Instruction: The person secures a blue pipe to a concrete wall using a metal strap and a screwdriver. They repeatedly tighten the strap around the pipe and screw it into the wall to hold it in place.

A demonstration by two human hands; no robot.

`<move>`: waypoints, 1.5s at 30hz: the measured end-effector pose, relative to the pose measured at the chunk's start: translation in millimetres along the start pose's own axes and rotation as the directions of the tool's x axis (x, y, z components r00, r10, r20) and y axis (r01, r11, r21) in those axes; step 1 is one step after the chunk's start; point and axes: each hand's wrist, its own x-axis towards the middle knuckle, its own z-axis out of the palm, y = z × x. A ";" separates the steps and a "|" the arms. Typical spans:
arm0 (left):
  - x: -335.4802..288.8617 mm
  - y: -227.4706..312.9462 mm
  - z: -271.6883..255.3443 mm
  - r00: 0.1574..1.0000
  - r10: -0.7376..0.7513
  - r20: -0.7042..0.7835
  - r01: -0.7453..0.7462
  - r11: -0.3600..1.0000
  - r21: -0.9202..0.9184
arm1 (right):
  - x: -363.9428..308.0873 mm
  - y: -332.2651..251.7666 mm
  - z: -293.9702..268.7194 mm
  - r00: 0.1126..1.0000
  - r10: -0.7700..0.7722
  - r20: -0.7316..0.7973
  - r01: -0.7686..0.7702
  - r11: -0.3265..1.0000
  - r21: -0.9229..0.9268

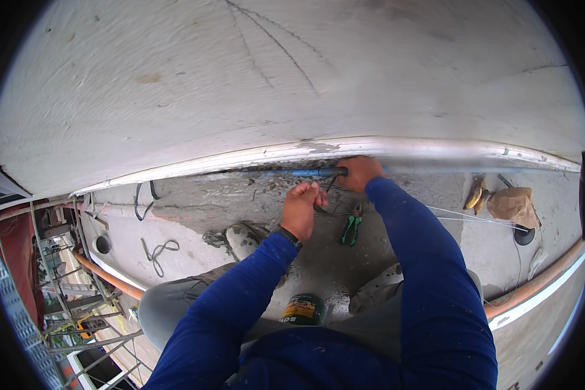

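On concrete (322,260) sits a lettered can (307,307); the right hand (362,173) grips blue pipe (309,173), the left hand (299,211) pinched closed.

The pale wall (292,84) closes off reach beyond both sets of fingers. A blue pipe (299,173) lies across the way, under the right fingers (350,168) and just ahead of the left fingers (313,188). Open floor (195,203) stretches left of the left fingers; a boot (242,242) stands nearer the body. Green-handled pliers (351,230) obstruct the floor behind the right fingers.
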 end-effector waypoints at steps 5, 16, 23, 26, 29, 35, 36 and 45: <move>3.0 -5.1 -13.3 0.997 -0.022 -0.069 0.023 1.000 0.015 | -1.5 -5.3 -3.8 1.000 -0.006 0.006 0.006 1.000 0.002; 21.8 16.8 -19.9 0.989 0.099 -0.106 -0.107 0.992 -0.073 | 0.8 -7.0 4.8 0.990 -0.025 -0.139 0.023 1.000 -0.017; 19.1 33.5 3.6 0.981 0.178 0.078 -0.194 0.927 0.323 | -3.6 -6.2 7.5 0.977 -0.020 -0.213 0.028 0.999 0.037; 21.7 34.9 15.5 0.987 0.117 0.112 -0.142 0.956 0.256 | -2.2 -2.6 8.1 0.980 -0.015 -0.196 0.025 0.998 0.050; 22.6 44.7 33.2 0.995 0.054 0.080 -0.068 0.982 0.177 | -0.2 2.5 8.0 0.988 -0.011 -0.151 0.021 0.998 0.064; 25.9 36.3 31.5 0.988 0.128 0.086 -0.137 0.985 0.106 | 1.5 6.0 5.5 0.993 -0.071 -0.093 0.079 0.993 0.088; 24.5 35.6 32.0 0.987 0.133 0.089 -0.141 0.985 0.098 | 1.2 7.0 4.9 0.994 -0.070 -0.084 0.078 0.993 0.089; 24.6 26.1 25.4 0.964 0.241 0.112 -0.247 0.968 0.037 | -1.1 -1.4 5.4 0.994 0.000 -0.113 0.006 0.999 0.052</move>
